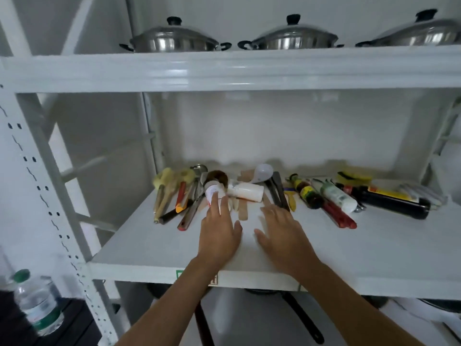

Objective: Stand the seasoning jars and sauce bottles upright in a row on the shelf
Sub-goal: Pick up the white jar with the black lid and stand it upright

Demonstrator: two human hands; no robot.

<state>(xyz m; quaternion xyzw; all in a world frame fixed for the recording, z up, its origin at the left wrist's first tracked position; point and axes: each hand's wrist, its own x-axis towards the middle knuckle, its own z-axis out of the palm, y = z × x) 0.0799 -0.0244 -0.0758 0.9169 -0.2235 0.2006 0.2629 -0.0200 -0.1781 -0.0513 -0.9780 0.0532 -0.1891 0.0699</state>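
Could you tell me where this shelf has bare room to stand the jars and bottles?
The shelf is bare along its front edge, left of the left hand and right of the right hand. The back is crowded: utensils left, white jar centre, dark bottle right.

We see two bare forearms, with no sleeve on either as far as the lower edge of the view. Our left hand (219, 233) wears no glove, watch or bracelet. Our right hand (284, 233) is ungloved too; a faint pale glint on one finger may be a ring, but we cannot tell.
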